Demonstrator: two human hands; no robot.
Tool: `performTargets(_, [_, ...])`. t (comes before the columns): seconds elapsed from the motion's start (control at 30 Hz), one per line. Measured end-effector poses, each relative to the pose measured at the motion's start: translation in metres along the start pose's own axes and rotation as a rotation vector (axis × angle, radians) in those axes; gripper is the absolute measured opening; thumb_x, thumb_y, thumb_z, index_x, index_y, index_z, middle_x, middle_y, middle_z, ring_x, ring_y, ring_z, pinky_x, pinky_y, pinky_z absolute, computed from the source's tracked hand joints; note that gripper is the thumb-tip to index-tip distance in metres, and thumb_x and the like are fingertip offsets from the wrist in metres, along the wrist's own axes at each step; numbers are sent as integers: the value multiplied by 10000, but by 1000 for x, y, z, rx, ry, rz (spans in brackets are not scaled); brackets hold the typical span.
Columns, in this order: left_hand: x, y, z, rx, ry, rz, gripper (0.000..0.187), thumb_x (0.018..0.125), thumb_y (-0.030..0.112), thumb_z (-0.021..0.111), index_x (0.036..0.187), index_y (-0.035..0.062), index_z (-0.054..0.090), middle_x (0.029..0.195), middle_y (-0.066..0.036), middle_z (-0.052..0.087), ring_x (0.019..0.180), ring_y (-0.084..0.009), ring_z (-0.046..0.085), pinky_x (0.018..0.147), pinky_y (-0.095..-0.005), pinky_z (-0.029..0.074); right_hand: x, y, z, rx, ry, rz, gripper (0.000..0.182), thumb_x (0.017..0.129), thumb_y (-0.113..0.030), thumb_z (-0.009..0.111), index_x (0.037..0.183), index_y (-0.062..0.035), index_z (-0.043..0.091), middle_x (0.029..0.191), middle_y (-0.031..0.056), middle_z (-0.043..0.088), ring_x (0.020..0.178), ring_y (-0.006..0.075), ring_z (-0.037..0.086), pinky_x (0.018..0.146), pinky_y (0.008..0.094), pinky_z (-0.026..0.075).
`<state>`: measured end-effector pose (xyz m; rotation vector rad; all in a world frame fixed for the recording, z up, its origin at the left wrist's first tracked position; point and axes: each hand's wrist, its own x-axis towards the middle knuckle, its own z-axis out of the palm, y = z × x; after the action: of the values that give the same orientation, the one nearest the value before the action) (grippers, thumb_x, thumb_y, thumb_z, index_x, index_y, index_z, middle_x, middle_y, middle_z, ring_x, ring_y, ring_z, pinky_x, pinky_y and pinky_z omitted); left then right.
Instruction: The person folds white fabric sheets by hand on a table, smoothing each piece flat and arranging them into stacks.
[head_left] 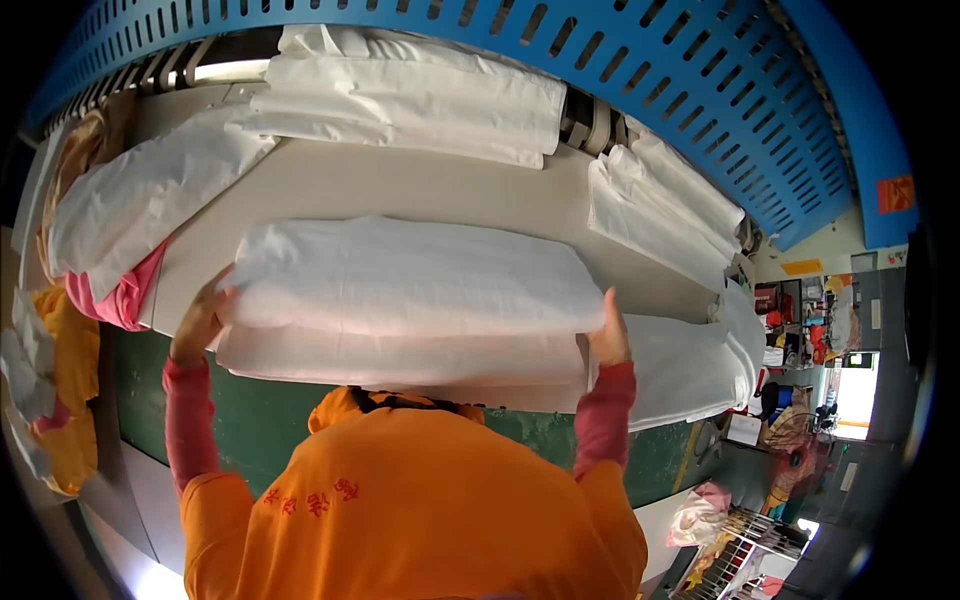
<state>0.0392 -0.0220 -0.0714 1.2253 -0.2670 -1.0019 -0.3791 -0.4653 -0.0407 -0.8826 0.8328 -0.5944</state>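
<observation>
Nearby, folded sheets (pixel 410 100) beyond both hands' (pixel 200 320) white bundle (pixel 410 275).

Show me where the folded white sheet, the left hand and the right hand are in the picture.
folded white sheet (pixel 410 275), head view, middle of its top face.
left hand (pixel 200 320), head view, back of the hand at the sheet's left end.
right hand (pixel 609 338), head view, back of the hand at the sheet's right end.

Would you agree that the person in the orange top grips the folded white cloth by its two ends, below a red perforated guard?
Not quite: the perforated guard is blue, not red, as the head view shows. The rest holds: the left hand and right hand grip the folded white cloth by its two ends.
</observation>
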Motion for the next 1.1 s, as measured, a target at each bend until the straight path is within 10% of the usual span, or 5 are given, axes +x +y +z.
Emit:
performTargets(0.37, [6,128,89,442,193,613,508,842,44,464,1329,26,319,1085,30,481,586,-12,277,507,-166,282,14,-66,64,-404,167,-639,263,761,-165,667,923,35,611,830,12,599,730,89,510,692,226,425])
performTargets(0.63, [-71,1,19,821,245,-18,278,831,37,502,1091,44,602,957,-22,617,823,-87,528,749,-223,422,-52,54,-12,-1194,453,-420,386,626,-303,753,833,0,629,738,110,632,675,246,586,648,311,454])
performTargets(0.8, [-61,20,70,1738,412,208,491,717,54,622,1193,133,528,1059,-114,541,914,-240,521,816,-340,401,-59,33,13,-1509,510,-418,521,613,-314,741,1055,-94,577,1011,94,564,1022,291,481,905,463,323])
performTargets(0.9, [-25,31,123,1653,334,606,550,698,224,671,1216,164,495,1244,-148,420,1138,-330,385,917,-457,316,-41,16,78,-1551,199,-794,619,669,-293,702,1221,-141,467,1271,129,401,1196,320,330,975,554,184])
performTargets(1.1, [3,-37,99,1707,58,485,626,825,421,523,1339,145,298,1401,-128,248,1300,-286,218,1001,-497,229,-15,78,67,-1908,-138,-725,685,761,-356,591,1339,-121,307,1398,143,240,1291,336,206,974,607,156])
